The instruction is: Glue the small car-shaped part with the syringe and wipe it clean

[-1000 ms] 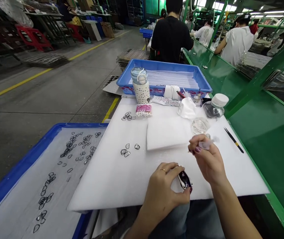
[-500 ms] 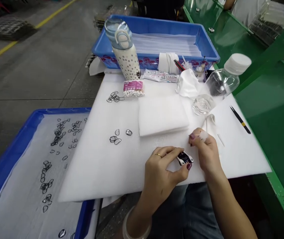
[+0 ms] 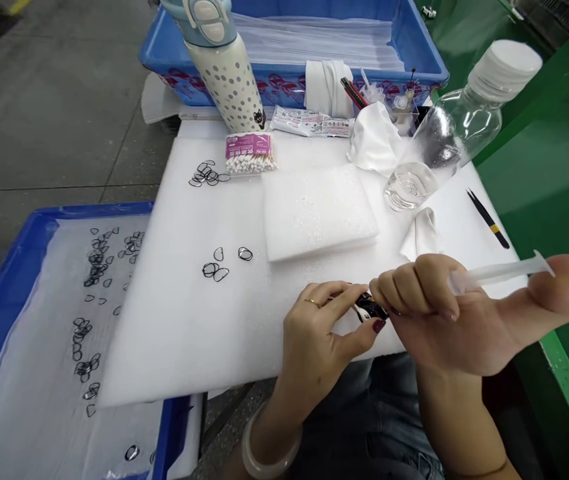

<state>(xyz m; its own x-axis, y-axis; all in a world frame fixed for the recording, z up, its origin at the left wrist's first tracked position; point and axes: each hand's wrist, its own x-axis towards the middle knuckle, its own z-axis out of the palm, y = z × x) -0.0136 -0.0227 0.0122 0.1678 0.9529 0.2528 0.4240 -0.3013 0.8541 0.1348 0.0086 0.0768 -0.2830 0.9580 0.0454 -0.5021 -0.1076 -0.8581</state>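
Note:
My left hand (image 3: pixel 322 333) pinches a small black-and-white part (image 3: pixel 368 309) just above the front edge of the white foam sheet (image 3: pixel 189 320). My right hand (image 3: pixel 464 313) is closed around a clear syringe (image 3: pixel 502 271), thumb on the plunger end, tip pointing down at the small part. A few thin black rings (image 3: pixel 219 267) lie loose on the foam to the left of my hands. A thicker white foam pad (image 3: pixel 317 212) sits just beyond them.
A blue tray (image 3: pixel 24 267) at left holds several more black rings. At the back stand a spotted bottle (image 3: pixel 224 67), a cotton swab pack (image 3: pixel 248 153), a blue bin (image 3: pixel 414 40), a clear plastic bottle (image 3: pixel 469 113), a small glass dish (image 3: pixel 409 187), tweezers (image 3: pixel 488 219) and a folded wipe (image 3: pixel 422 233).
My view has tilted down and closer. My right hand has lifted and turned, bringing the syringe up so its tip meets the small part in my left hand.

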